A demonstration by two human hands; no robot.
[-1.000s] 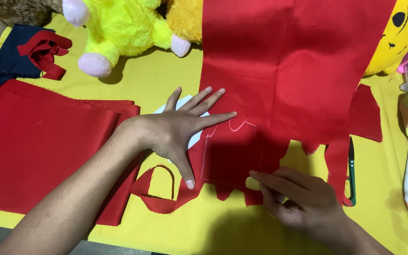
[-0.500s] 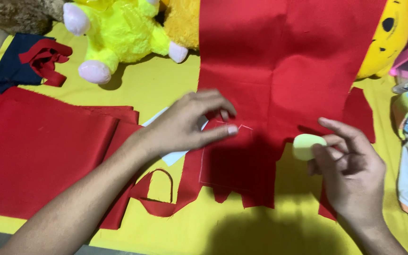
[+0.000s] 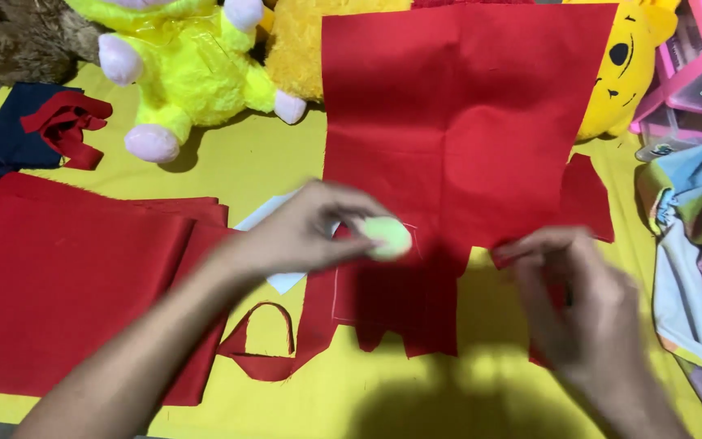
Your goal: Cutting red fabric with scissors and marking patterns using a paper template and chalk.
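Small pale-green oval of tailor's chalk (image 3: 387, 236) sits pinched in my left hand (image 3: 312, 232), fingers curled shut around it, the chalk resting on the large cut sheet of red fabric (image 3: 457, 138) near its lower left part. A thin pale outline is drawn on the cloth just under and beside the chalk. My right hand (image 3: 582, 305) is blurred, at the ragged lower right edge of the same red sheet, fingers bent in as if nipping the cloth edge; I cannot tell for certain whether they grip it. A white paper piece (image 3: 274, 248) pokes out from beneath the left hand and the fabric. Everything lies on a yellow table cover (image 3: 229, 175). To the left, a folded stack of red cloth (image 3: 67, 284), with a curled red offcut strip (image 3: 266, 349) just beside its lower corner. Far left, a dark navy fabric scrap (image 3: 2, 142) with crumpled red scraps (image 3: 67, 126) on it. At the top, a bright yellow plush toy with pink paws (image 3: 192, 73) and an orange-yellow plush toy (image 3: 294, 49) beside it. Right edge: a yellow bear-face cushion (image 3: 623, 73), pink plastic drawers (image 3: 700, 65), a crumpled patterned cloth (image 3: 696, 244).
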